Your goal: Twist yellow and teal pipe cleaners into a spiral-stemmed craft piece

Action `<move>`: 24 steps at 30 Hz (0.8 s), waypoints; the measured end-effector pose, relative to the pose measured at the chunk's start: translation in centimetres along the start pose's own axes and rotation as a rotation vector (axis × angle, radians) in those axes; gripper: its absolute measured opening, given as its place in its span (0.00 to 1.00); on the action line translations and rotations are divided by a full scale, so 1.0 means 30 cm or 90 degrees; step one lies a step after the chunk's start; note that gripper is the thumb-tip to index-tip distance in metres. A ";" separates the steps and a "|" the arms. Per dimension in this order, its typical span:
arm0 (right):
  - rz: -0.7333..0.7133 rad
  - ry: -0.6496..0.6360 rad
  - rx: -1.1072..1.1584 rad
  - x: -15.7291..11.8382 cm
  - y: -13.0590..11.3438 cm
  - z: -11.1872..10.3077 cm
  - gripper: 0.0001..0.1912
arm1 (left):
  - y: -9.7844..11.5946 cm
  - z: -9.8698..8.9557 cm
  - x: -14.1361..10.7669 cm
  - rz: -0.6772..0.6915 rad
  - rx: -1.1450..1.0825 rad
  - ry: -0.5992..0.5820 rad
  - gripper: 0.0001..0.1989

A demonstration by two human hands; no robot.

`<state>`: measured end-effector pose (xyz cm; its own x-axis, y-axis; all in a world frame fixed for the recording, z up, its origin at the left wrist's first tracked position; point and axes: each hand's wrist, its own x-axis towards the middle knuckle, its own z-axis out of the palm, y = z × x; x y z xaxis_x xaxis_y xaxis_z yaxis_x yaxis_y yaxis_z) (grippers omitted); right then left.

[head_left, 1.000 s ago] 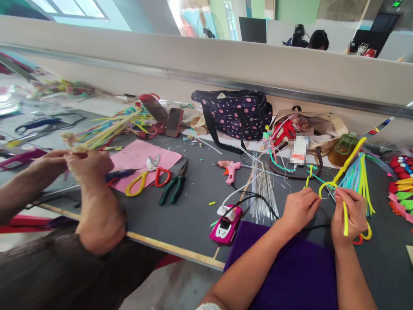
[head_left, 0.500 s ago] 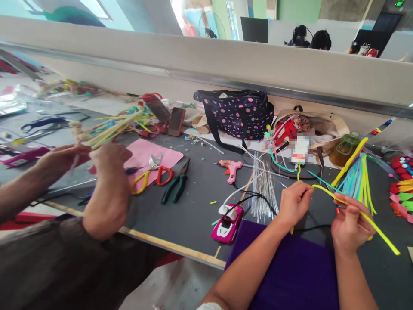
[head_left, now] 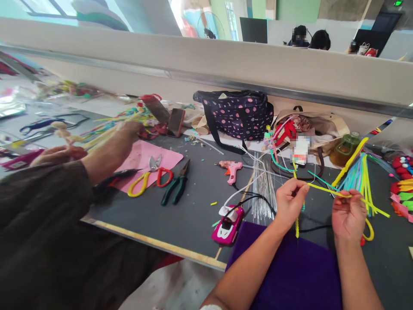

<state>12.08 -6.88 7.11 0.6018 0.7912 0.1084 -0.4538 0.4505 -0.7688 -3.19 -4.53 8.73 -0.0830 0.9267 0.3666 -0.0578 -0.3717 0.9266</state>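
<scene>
My left hand (head_left: pixel 292 199) is closed in a pinch at one end of a yellow pipe cleaner (head_left: pixel 325 189). A thin stem wound with yellow (head_left: pixel 297 227) sticks out above and below the same hand. Fingers pressed together, my right hand (head_left: pixel 350 217) grips the pipe cleaner farther along, and its free end points right. The strand is stretched nearly straight between both hands. Behind the right hand, a yellow loop (head_left: pixel 370 230) is partly hidden. Just beyond lies a bundle of yellow and blue pipe cleaners (head_left: pixel 356 176). Below my forearms is a purple cloth (head_left: pixel 290 271).
Thin wires (head_left: pixel 263 193) lie left of my hands, near a pink glue gun (head_left: pixel 231 168) and a magenta power strip (head_left: pixel 228 226). Green-handled pliers (head_left: pixel 176 185) and scissors (head_left: pixel 151 172) lie farther left. A co-worker's arm (head_left: pixel 109 150) reaches across there. A patterned bag (head_left: pixel 237 114) stands behind.
My right hand has moved up slightly, and the pipe cleaner has gone from curved to nearly straight. More of the wound stem shows below my left hand. The co-worker's arm has reached farther forward.
</scene>
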 end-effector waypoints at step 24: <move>0.084 -0.188 -0.132 -0.020 0.023 0.020 0.21 | 0.003 0.033 -0.042 0.187 0.154 -0.070 0.09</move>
<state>11.03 -6.81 6.89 0.3186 0.9355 0.1531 -0.3538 0.2672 -0.8963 -2.12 -5.66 8.44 0.0474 0.7886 0.6131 0.1902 -0.6097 0.7695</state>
